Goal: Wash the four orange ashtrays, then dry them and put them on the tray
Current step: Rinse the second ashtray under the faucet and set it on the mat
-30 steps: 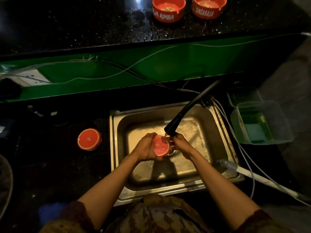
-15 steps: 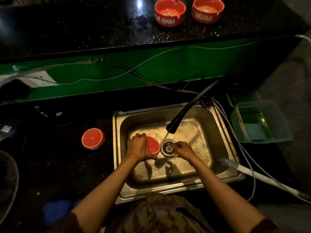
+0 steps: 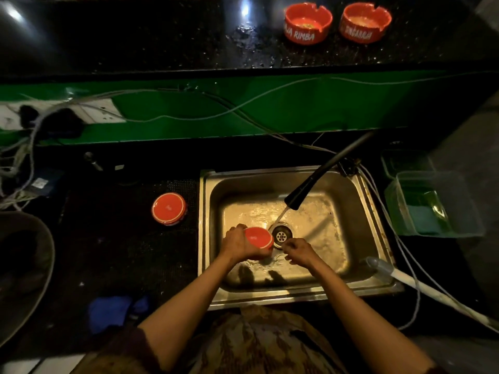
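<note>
My left hand (image 3: 236, 242) grips an orange ashtray (image 3: 258, 237), turned bottom-up over the steel sink (image 3: 359, 201), just left of the drain (image 3: 280, 235). My right hand (image 3: 298, 251) hovers beside it with fingers loosely curled, holding nothing. Water runs from the black tap (image 3: 310, 186) onto the drain. A second ashtray (image 3: 169, 208) lies upside down on the dark counter left of the sink. Two more ashtrays, one (image 3: 307, 22) beside the other (image 3: 365, 22), stand upright on the upper black ledge.
A clear plastic tub (image 3: 432, 203) holding a sponge stands right of the sink. A white hose (image 3: 421, 286) runs along the sink's right front corner. Cables and a socket (image 3: 100, 114) hang on the green wall. A blue cloth (image 3: 113, 313) lies at front left.
The right hand has let go of the ashtray; the left hand has carried it left out of the water stream and turned it bottom-up. The drain now shows.
</note>
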